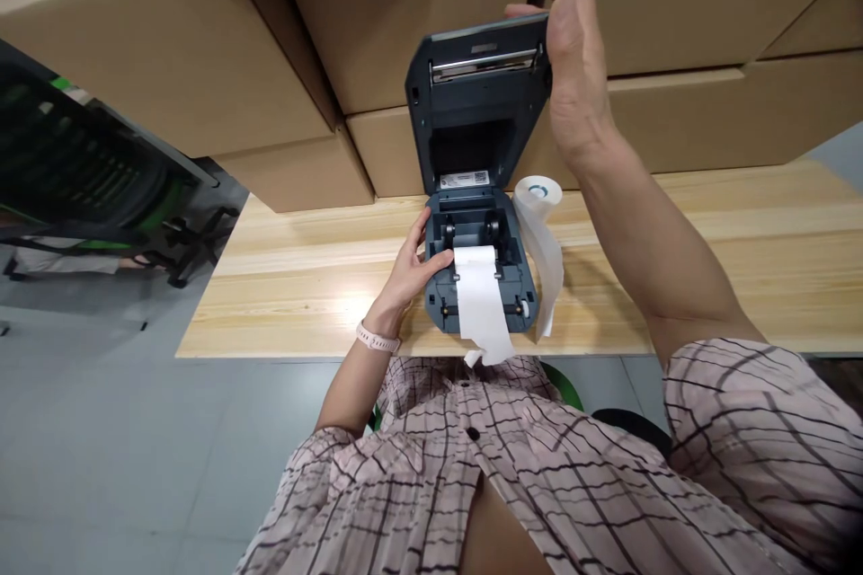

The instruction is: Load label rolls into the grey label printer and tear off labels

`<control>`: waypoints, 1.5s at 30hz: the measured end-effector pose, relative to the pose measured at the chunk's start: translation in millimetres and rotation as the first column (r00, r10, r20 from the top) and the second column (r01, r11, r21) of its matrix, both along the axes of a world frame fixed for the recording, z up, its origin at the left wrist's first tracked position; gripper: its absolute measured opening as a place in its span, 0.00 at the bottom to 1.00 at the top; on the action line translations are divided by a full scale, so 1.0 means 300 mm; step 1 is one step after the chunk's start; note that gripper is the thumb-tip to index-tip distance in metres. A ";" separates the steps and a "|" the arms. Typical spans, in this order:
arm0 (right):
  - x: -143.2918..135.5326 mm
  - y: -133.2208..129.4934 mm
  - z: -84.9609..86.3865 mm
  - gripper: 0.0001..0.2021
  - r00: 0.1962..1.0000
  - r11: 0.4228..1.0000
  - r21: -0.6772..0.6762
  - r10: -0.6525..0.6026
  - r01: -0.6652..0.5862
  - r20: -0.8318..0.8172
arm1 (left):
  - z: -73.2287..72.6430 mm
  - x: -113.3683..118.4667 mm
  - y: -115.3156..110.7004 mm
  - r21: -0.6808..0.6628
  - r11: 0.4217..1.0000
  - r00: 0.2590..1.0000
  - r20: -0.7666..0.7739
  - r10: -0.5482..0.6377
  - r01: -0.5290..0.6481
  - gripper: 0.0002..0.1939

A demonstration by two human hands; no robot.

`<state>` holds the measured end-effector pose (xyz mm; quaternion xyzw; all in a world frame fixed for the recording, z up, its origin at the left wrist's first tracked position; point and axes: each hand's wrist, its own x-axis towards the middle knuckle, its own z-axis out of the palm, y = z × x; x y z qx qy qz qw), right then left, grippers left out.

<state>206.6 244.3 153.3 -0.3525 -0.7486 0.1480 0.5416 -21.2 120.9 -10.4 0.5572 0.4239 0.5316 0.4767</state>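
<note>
A dark grey label printer (441,292) stands on the wooden table with its lid (422,121) raised. A strip of white label paper (482,310) runs out of the printer's middle over its front edge, its end torn and crumpled. My left hand (411,265) grips the left side of the printer base, thumb reaching over the rim to the paper. Up at the lid's top right corner, my right hand (573,54) holds the edge, with some fingers behind it. Just right of the printer is a white paper roll (539,193), its loose tail hanging toward the table's front edge.
Large cardboard boxes (674,0) are stacked along the back of the wooden table (303,287), close behind the lid. On the left, beyond the table's end, are a dark office chair (195,243) and part of another person's leg (74,260).
</note>
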 end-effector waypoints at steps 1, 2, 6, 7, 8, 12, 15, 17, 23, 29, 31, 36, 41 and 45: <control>-0.001 0.011 0.001 0.39 1.000 1.000 -0.015 -0.015 0.015 0.004 | 0.000 0.000 -0.001 0.001 1.000 1.000 -0.003 -0.008 0.008 0.45; -0.002 0.018 0.002 0.39 1.000 0.999 -0.022 -0.027 0.027 0.012 | 0.001 0.001 -0.002 0.001 1.000 1.000 -0.008 -0.019 0.019 0.45; 0.005 -0.043 -0.013 0.38 0.995 0.981 0.169 -0.102 0.099 0.009 | -0.001 0.002 -0.002 0.005 1.000 1.000 -0.003 -0.025 0.025 0.45; 0.010 -0.082 -0.027 0.35 0.992 0.955 0.272 -0.124 0.118 0.004 | -0.002 0.002 -0.002 0.002 1.000 1.000 0.001 -0.021 0.021 0.45; 0.015 -0.127 -0.046 0.29 0.991 0.925 0.363 -0.130 0.112 0.026 | -0.004 0.004 -0.001 -0.001 1.000 1.000 0.004 -0.020 0.020 0.45; 0.035 -0.291 -0.171 0.15 0.896 0.948 0.279 0.015 -0.155 0.445 | -0.014 0.010 0.000 0.014 1.000 1.000 -0.013 -0.016 0.016 0.43; 0.039 -0.328 -0.270 0.20 0.711 0.966 -0.026 0.206 -0.256 0.672 | -0.017 0.005 0.000 0.061 0.998 0.999 -0.043 -0.012 0.015 0.41; 0.036 -0.317 -0.308 0.22 0.634 0.945 -0.117 0.293 -0.304 0.716 | -0.012 -0.011 -0.001 0.091 0.994 0.996 -0.068 -0.050 0.056 0.40; 0.029 -0.268 -0.285 0.27 0.492 0.877 -0.332 0.473 -0.349 0.731 | 0.013 -0.078 0.000 0.049 0.965 0.959 -0.133 -0.251 0.259 0.43; 0.037 -0.258 -0.234 0.25 0.576 0.752 -0.532 0.649 -0.389 0.497 | 0.000 -0.083 0.004 0.046 0.959 0.951 -0.155 -0.268 0.278 0.42; 0.057 -0.257 -0.213 0.26 0.578 0.693 -0.575 0.705 -0.436 0.411 | -0.002 -0.078 0.002 0.052 0.962 0.953 -0.159 -0.258 0.269 0.42; 0.273 -0.280 -0.162 0.21 0.595 0.537 -0.647 0.788 -0.541 0.157 | 0.011 -0.070 -0.010 0.044 0.968 0.959 -0.152 -0.239 0.248 0.41; 0.568 -0.315 -0.214 0.16 0.818 0.659 -0.727 0.517 -0.194 0.251 | 0.023 -0.067 -0.018 0.021 0.972 0.962 -0.146 -0.230 0.235 0.40; 0.605 -0.314 -0.330 0.26 0.843 0.570 -0.821 0.460 -0.039 0.279 | 0.026 -0.066 -0.022 0.008 0.979 0.968 -0.150 -0.200 0.204 0.39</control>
